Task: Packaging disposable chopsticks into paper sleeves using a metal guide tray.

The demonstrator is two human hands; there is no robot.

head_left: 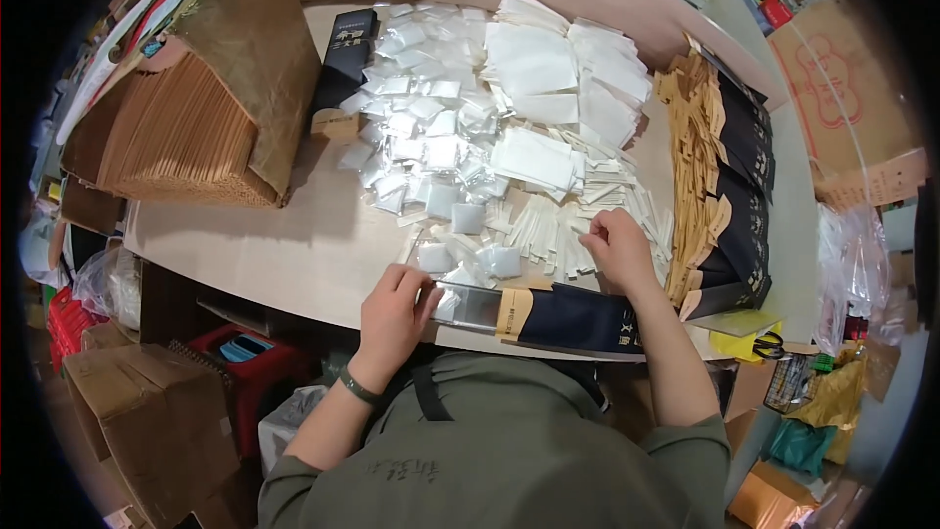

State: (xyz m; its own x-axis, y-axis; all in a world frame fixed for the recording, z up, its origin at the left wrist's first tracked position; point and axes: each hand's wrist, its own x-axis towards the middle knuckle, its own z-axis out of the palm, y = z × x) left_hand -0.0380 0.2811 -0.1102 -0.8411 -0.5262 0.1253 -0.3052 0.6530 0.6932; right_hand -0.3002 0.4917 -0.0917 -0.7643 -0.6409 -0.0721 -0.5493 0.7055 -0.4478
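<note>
At the table's front edge, my left hand (397,309) is closed on the left end of a clear plastic piece (470,306), thumb and fingers pinching its edge. A dark blue packet (578,316) with a tan band lies to its right, end to end with it. My right hand (619,247) is raised over white paper strips (553,235), its fingertips pressed together. Whatever those fingers hold, if anything, is too small to make out. Just beyond my left hand are small clear packets with white contents (436,257).
Many more clear packets (416,118) and stacked white paper sleeves (534,59) cover the middle. A cardboard box (279,69) of tan folded cartons stands at left, near a dark box (345,59). Dark packets with tan tops (739,206) line the right side; scissors (769,345) lie beyond the corner.
</note>
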